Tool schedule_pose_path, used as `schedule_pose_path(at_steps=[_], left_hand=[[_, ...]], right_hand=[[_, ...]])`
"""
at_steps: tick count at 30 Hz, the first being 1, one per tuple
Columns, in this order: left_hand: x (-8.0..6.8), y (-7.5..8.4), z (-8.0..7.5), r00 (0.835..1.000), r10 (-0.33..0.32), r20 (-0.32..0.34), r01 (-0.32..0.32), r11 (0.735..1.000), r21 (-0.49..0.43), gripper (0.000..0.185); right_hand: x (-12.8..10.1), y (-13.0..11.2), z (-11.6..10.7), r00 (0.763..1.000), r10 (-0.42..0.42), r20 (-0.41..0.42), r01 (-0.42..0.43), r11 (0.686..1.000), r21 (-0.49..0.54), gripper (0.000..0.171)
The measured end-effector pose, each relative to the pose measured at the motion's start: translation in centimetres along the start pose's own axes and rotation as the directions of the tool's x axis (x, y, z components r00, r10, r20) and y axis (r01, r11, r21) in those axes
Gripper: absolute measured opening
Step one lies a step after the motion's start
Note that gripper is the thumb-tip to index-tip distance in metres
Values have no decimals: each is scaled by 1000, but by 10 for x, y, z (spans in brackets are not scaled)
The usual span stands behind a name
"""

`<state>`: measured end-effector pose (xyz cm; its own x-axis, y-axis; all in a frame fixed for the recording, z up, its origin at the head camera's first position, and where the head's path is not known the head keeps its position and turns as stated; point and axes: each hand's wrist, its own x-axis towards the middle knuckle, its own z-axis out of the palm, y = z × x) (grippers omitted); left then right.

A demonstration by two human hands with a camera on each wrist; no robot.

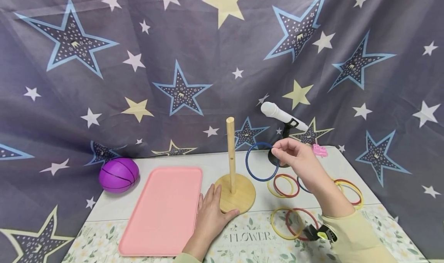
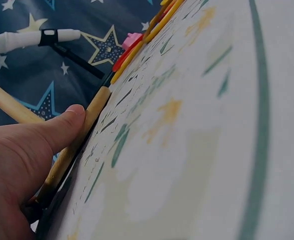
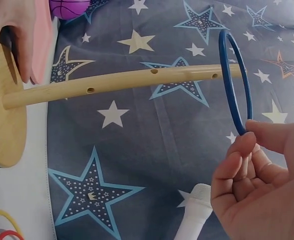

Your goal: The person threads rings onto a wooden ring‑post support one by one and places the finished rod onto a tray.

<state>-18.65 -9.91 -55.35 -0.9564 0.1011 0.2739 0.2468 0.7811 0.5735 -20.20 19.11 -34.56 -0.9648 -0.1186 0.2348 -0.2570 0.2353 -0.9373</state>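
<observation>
My right hand [image 1: 295,157] pinches a blue ring [image 1: 247,163] by its edge, between thumb and fingertips. In the right wrist view, the blue ring [image 3: 228,82] overlaps the upper end of a wooden post [image 3: 121,83]. That post rises upright from a round wooden base [image 1: 243,197] on the table. My left hand [image 1: 212,216] rests at the near left edge of the base, its fingers extended and its thumb spread along the front. The left wrist view has the thumb [image 2: 69,122] against the base's edge [image 2: 95,107].
A pink tray [image 1: 163,213] lies left of the stand, with a purple ball [image 1: 119,175] beyond it. Yellow and red rings [image 1: 287,195] lie to the right, more near my right sleeve. Behind them stand a white microphone [image 1: 277,112] and a small pink object [image 1: 320,151].
</observation>
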Motion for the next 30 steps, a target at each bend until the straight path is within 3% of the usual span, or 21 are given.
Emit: schedule_pose_path(at_steps=[12,18,24,30], left_hand=[[0,-1,0,1000,8,-16,-8,1000,14,111],[-1,0,0,999,-34,8,34,999,-10,112],[-3,0,1,1000,-26,6,26,1000,-15,110],[-3,-1,1,1000,-16,-12,15,1000,-15,111]], right_hand=[[5,-11,-6,998,-47,-31,47,999,22,23],[9,-25,-6,994,-93,-52,95,995,38,21],[17,-44,0,990,-128,-59,133,987,92,15],[28,-58,12,984,-155,-88,168,970,175,20]])
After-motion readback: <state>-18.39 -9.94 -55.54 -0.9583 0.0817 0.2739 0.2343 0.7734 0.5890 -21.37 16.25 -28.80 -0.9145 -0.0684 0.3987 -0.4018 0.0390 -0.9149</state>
